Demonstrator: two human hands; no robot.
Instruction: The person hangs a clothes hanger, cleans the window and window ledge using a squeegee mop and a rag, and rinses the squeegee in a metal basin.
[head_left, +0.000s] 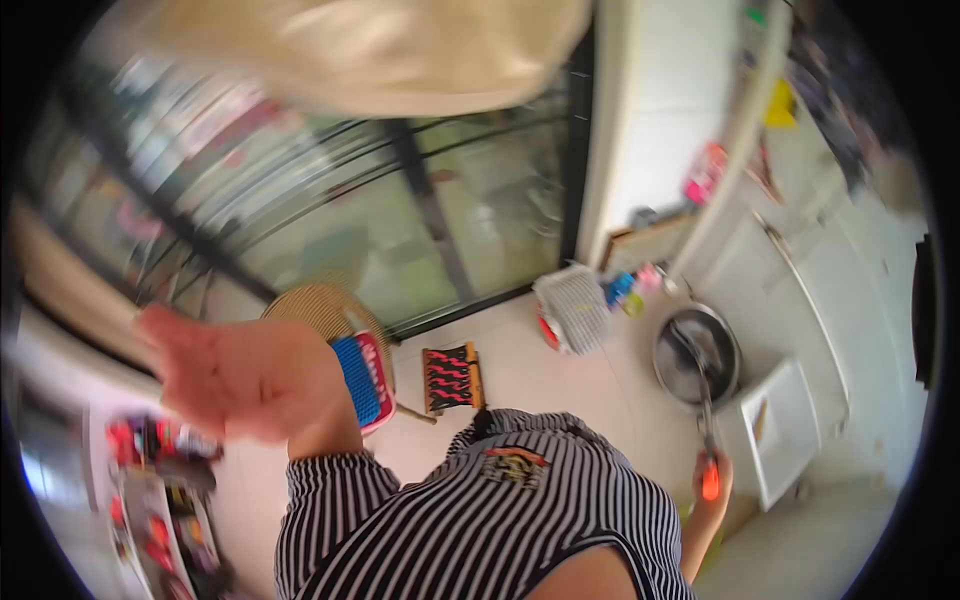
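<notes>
My left hand is raised at the left, palm showing and slightly blurred, with nothing in it. Behind it a blue and red packet rests on a round woven stool. At the right, my right hand is wrapped round the orange handle of a long metal utensil. The utensil's far end reaches into a round metal pot holding something greyish that I cannot make out.
A white tray stands beside the pot. A folding stool and a grey basket are on the floor near the glass door. Shoes fill a rack at lower left. Beige cloth hangs above.
</notes>
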